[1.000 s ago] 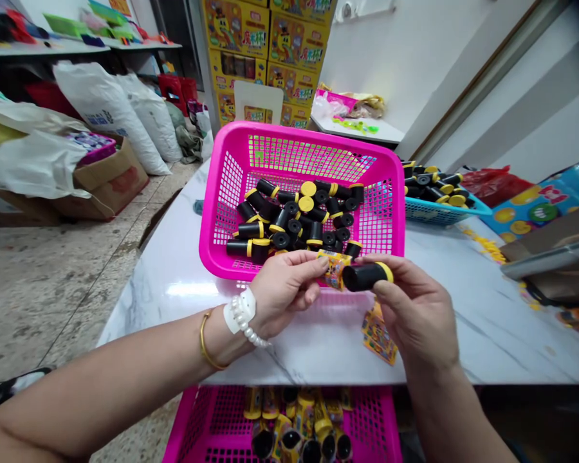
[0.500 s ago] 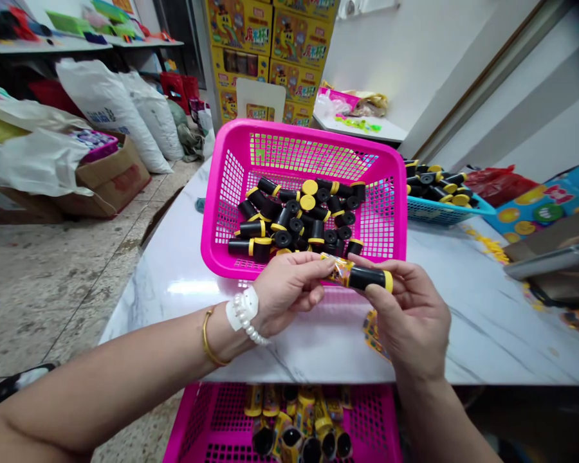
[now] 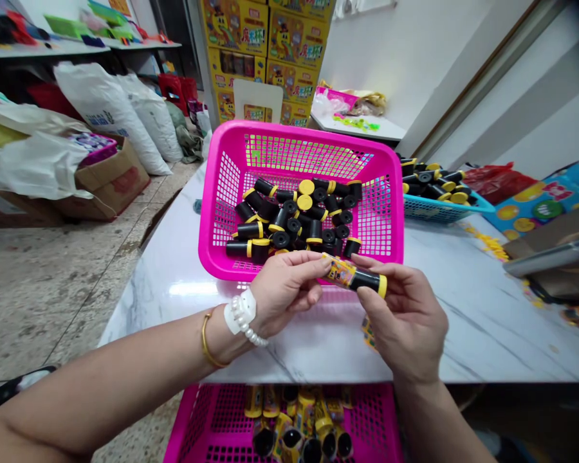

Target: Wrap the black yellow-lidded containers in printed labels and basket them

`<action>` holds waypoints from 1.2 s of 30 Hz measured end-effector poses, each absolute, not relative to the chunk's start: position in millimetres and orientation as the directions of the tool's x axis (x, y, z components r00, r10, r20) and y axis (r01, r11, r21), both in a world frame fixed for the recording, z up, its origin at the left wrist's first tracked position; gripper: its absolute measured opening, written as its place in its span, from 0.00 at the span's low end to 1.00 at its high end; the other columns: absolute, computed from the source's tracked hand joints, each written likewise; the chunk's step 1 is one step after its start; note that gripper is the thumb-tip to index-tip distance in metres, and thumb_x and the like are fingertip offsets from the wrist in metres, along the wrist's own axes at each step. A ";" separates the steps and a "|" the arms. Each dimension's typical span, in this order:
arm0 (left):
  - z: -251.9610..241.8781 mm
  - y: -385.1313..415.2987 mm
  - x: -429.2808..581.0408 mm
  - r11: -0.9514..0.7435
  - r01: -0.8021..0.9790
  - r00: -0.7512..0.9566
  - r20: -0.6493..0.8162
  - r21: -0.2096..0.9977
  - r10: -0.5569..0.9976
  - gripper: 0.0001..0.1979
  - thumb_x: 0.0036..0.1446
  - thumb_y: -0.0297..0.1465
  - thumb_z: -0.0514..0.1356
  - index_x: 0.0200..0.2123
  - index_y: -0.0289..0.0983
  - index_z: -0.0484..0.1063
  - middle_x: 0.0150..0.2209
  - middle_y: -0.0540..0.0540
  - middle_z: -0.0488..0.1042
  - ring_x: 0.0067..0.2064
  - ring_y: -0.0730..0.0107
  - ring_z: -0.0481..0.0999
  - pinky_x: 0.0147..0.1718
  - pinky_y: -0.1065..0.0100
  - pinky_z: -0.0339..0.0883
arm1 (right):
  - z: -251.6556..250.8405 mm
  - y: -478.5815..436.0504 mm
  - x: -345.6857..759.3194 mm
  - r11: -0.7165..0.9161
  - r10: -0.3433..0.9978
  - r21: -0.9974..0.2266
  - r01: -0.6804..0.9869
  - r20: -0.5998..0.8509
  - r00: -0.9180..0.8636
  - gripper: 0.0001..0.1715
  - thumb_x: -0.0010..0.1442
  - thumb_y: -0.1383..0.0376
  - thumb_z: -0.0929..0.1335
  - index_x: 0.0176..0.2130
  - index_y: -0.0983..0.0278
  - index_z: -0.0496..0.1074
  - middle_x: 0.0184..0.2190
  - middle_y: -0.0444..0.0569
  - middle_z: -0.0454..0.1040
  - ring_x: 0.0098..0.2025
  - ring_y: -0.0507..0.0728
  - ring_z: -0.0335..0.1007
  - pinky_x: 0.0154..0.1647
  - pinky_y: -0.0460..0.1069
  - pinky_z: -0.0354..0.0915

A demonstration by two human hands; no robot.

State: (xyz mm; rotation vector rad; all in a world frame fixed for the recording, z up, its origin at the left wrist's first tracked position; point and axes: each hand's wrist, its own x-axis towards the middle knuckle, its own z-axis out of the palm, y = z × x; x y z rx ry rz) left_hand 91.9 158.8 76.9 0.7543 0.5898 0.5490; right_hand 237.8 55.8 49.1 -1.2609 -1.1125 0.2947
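My left hand [image 3: 287, 283] pinches the end of a printed yellow sleeve [image 3: 341, 271] above the table's near side. The sleeve sits around one end of a black tube [image 3: 365, 280] with a yellow cap, and my right hand [image 3: 410, 315] grips the capped end between thumb and fingers. Just beyond both hands stands a pink basket [image 3: 205, 212] with many black, yellow-capped tubes [image 3: 280, 239] in it. Partly hidden by my right hand, printed sleeves [image 3: 368, 333] lie on the marble-patterned table [image 3: 174, 334].
Below the table edge, a second pink basket [image 3: 186, 418] holds tubes in printed sleeves [image 3: 291, 439]. A blue basket [image 3: 437, 213] of black tubes stands at the right, near a colourful box [image 3: 550, 209]. Yellow boxes [image 3: 294, 45] are stacked behind; white sacks [image 3: 109, 119] stand on the floor.
The sleeve now covers more of the black tube, and less black shows between it and the cap. My right hand has shifted slightly left, toward my left hand.
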 end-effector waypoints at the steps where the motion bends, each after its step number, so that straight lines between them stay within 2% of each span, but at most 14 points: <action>1: 75.8 158.0 92.1 0.592 -0.229 0.707 -0.286 0.773 0.647 0.05 0.61 0.28 0.65 0.34 0.31 0.77 0.19 0.52 0.71 0.14 0.84 0.60 0.12 0.80 0.43 | 49.6 56.1 237.3 0.362 0.707 -0.858 0.365 0.508 0.493 0.15 0.59 0.68 0.76 0.46 0.59 0.75 0.45 0.49 0.84 0.44 0.56 0.84 0.43 0.47 0.79; 4: 72.5 155.7 92.3 0.499 -0.210 0.673 -0.246 0.841 0.698 0.09 0.59 0.33 0.67 0.33 0.32 0.77 0.15 0.54 0.66 0.16 0.83 0.60 0.14 0.81 0.47 | 50.2 54.5 238.3 0.396 0.600 -0.817 0.419 0.575 0.556 0.19 0.55 0.69 0.78 0.46 0.59 0.76 0.39 0.46 0.84 0.37 0.55 0.84 0.37 0.47 0.79; 6: 72.1 155.4 91.8 0.410 -0.215 0.637 -0.190 0.887 0.747 0.11 0.56 0.35 0.70 0.34 0.32 0.76 0.19 0.54 0.68 0.18 0.83 0.63 0.15 0.80 0.52 | 49.3 51.3 240.6 0.402 0.554 -0.802 0.442 0.597 0.580 0.21 0.53 0.69 0.80 0.46 0.59 0.77 0.38 0.46 0.83 0.36 0.55 0.83 0.37 0.47 0.79; 8: 73.3 156.4 90.8 0.328 -0.201 0.642 -0.129 0.923 0.756 0.17 0.53 0.36 0.72 0.40 0.33 0.76 0.28 0.51 0.74 0.19 0.83 0.66 0.17 0.78 0.58 | 47.1 47.7 243.1 0.401 0.583 -0.813 0.423 0.582 0.566 0.21 0.52 0.68 0.80 0.45 0.59 0.77 0.39 0.46 0.83 0.37 0.55 0.83 0.39 0.48 0.80; 11: 75.7 159.6 89.3 0.306 -0.153 0.759 -0.086 0.940 0.645 0.25 0.52 0.38 0.73 0.49 0.34 0.72 0.37 0.47 0.78 0.24 0.77 0.74 0.22 0.72 0.69 | 42.1 45.5 245.7 0.412 0.665 -0.822 0.392 0.566 0.488 0.23 0.52 0.70 0.80 0.47 0.57 0.78 0.41 0.46 0.81 0.41 0.56 0.82 0.44 0.50 0.80; 14: 75.5 162.5 88.8 0.341 -0.116 0.839 -0.092 0.933 0.536 0.20 0.53 0.35 0.72 0.45 0.31 0.73 0.30 0.48 0.78 0.27 0.74 0.76 0.27 0.71 0.71 | 39.2 46.8 249.4 0.425 0.704 -0.784 0.452 0.600 0.380 0.27 0.53 0.71 0.79 0.51 0.54 0.78 0.45 0.47 0.79 0.47 0.57 0.79 0.49 0.52 0.78; 18: 73.3 164.0 89.0 0.330 -0.081 0.819 -0.126 0.940 0.560 0.17 0.50 0.32 0.73 0.40 0.32 0.74 0.28 0.50 0.77 0.26 0.77 0.75 0.27 0.73 0.69 | 43.2 41.8 257.4 0.360 0.796 -0.776 0.518 0.545 0.264 0.27 0.58 0.68 0.77 0.55 0.51 0.78 0.53 0.50 0.74 0.55 0.61 0.73 0.50 0.55 0.77; 23: 70.5 160.9 89.2 0.301 -0.095 0.840 -0.086 0.949 0.537 0.17 0.50 0.30 0.73 0.42 0.34 0.77 0.35 0.45 0.81 0.35 0.69 0.80 0.38 0.66 0.73 | 45.0 29.8 261.1 0.310 0.750 -0.772 0.555 0.558 0.357 0.31 0.56 0.69 0.78 0.57 0.50 0.78 0.44 0.47 0.80 0.43 0.57 0.78 0.43 0.52 0.77; 25: 70.3 157.9 88.3 0.145 -0.141 0.811 0.030 0.979 0.584 0.15 0.51 0.30 0.73 0.43 0.35 0.78 0.39 0.44 0.82 0.40 0.66 0.81 0.44 0.63 0.74 | 43.5 28.2 260.3 0.299 0.755 -0.800 0.521 0.532 0.384 0.25 0.56 0.68 0.79 0.53 0.51 0.81 0.41 0.47 0.81 0.40 0.56 0.78 0.40 0.51 0.77; 27: 70.9 154.6 86.7 -0.106 -0.151 0.788 0.185 0.983 0.587 0.14 0.53 0.30 0.73 0.43 0.36 0.80 0.41 0.43 0.83 0.43 0.64 0.81 0.47 0.63 0.73 | 42.5 27.4 259.0 0.307 0.786 -0.860 0.408 0.471 0.400 0.19 0.56 0.65 0.79 0.48 0.53 0.83 0.39 0.46 0.82 0.39 0.56 0.79 0.38 0.50 0.78; 29: 71.3 151.7 85.2 -0.281 -0.150 0.793 0.285 0.948 0.538 0.12 0.55 0.30 0.71 0.43 0.35 0.80 0.42 0.43 0.83 0.44 0.65 0.80 0.48 0.64 0.72 | 42.1 26.5 257.0 0.327 0.807 -0.891 0.314 0.436 0.398 0.18 0.54 0.64 0.80 0.46 0.54 0.83 0.39 0.45 0.83 0.40 0.56 0.80 0.39 0.49 0.78; 30: 71.3 150.7 84.7 -0.308 -0.150 0.801 0.298 0.940 0.520 0.12 0.57 0.29 0.70 0.44 0.35 0.79 0.43 0.43 0.82 0.44 0.65 0.80 0.48 0.65 0.72 | 42.1 26.3 255.8 0.333 0.808 -0.892 0.306 0.437 0.396 0.18 0.54 0.66 0.80 0.46 0.54 0.83 0.40 0.45 0.83 0.40 0.56 0.81 0.41 0.49 0.79; 34: 71.7 153.3 85.1 -0.168 -0.068 0.809 0.153 0.983 0.568 0.22 0.57 0.33 0.70 0.53 0.34 0.73 0.44 0.42 0.80 0.42 0.65 0.79 0.41 0.66 0.73 | 41.3 28.7 252.1 0.345 0.777 -0.865 0.365 0.481 0.406 0.25 0.56 0.71 0.79 0.50 0.52 0.81 0.45 0.44 0.84 0.44 0.55 0.81 0.46 0.49 0.79; 36: 73.2 157.9 86.4 -0.015 -0.035 0.832 0.037 0.999 0.554 0.19 0.58 0.36 0.68 0.50 0.33 0.73 0.38 0.44 0.79 0.35 0.69 0.78 0.33 0.69 0.71 | 41.3 30.8 252.3 0.353 0.775 -0.846 0.398 0.504 0.382 0.26 0.56 0.72 0.78 0.52 0.52 0.81 0.49 0.46 0.83 0.48 0.57 0.81 0.46 0.51 0.80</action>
